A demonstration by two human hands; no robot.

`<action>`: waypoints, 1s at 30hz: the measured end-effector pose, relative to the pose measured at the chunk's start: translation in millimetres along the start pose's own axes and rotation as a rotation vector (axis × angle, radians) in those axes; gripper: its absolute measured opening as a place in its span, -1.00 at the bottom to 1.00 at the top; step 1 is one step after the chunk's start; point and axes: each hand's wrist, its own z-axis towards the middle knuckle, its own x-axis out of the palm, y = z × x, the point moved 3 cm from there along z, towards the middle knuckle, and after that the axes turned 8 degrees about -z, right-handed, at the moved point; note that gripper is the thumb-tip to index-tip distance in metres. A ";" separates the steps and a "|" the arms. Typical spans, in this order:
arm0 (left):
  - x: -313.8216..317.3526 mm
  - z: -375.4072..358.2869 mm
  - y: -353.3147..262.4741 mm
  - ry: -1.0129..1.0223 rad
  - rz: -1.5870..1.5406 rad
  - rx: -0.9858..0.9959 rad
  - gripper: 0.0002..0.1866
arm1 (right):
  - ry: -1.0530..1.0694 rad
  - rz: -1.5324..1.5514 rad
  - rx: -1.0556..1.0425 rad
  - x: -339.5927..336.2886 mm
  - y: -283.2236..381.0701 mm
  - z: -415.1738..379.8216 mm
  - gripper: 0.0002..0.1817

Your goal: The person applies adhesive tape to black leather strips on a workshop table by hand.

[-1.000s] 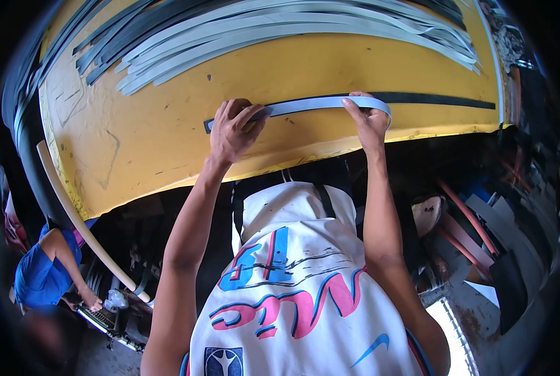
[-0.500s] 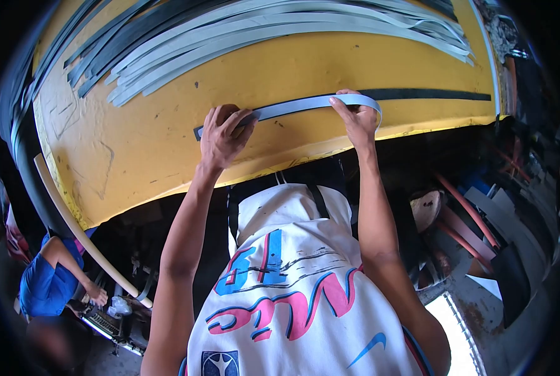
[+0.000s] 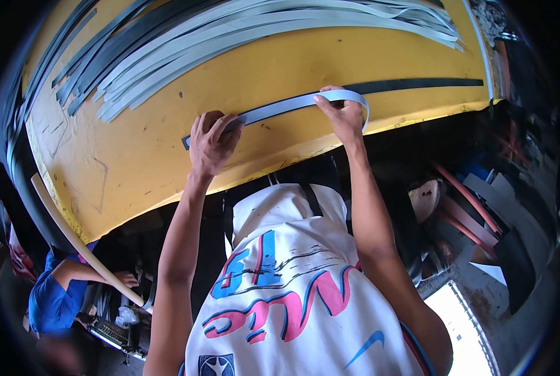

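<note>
A long black strip (image 3: 418, 84) lies along the near part of the yellow tabletop. On top of its left part runs a pale grey strip (image 3: 280, 109), whose right portion curls up and over in a loop. My left hand (image 3: 212, 143) has its fingers bent over both strips close to their left ends, pressing down on them. Farther right, my right hand (image 3: 345, 119) pinches the pale strip between thumb and fingers, the loop passing over the back of the hand and hanging at its right side.
Many pale grey strips (image 3: 230, 44) and black strips (image 3: 98, 62) are spread across the far side of the yellow table (image 3: 129, 169). A person in blue (image 3: 54, 294) works at the lower left beside a curved beige tube (image 3: 85, 244). Red bars (image 3: 468, 197) and sheet scraps are at right.
The view has shifted slightly, so the table and strips sit a little further left. Both hands keep their places on the strips. The other person's arm has moved up and right.
</note>
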 end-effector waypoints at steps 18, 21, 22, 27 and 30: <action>2.4 -1.9 5.0 0.003 -0.004 0.041 -0.68 | 0.035 -0.092 0.019 0.3 -0.7 -1.0 -0.75; 2.1 -1.7 4.5 -0.002 -0.008 0.039 -0.69 | 0.029 -0.096 0.009 0.9 -0.6 -1.1 -0.75; 1.7 -1.6 3.6 0.004 0.002 0.025 -0.70 | 0.029 -0.096 0.007 0.8 -1.0 -1.3 -0.75; -0.1 -0.8 2.0 0.011 0.001 0.005 -0.71 | 0.032 -0.110 0.006 1.3 -0.4 -1.0 -0.76; 0.2 -0.9 1.9 0.006 0.000 0.017 -0.71 | 0.027 -0.130 -0.003 1.0 2.8 -1.7 -0.75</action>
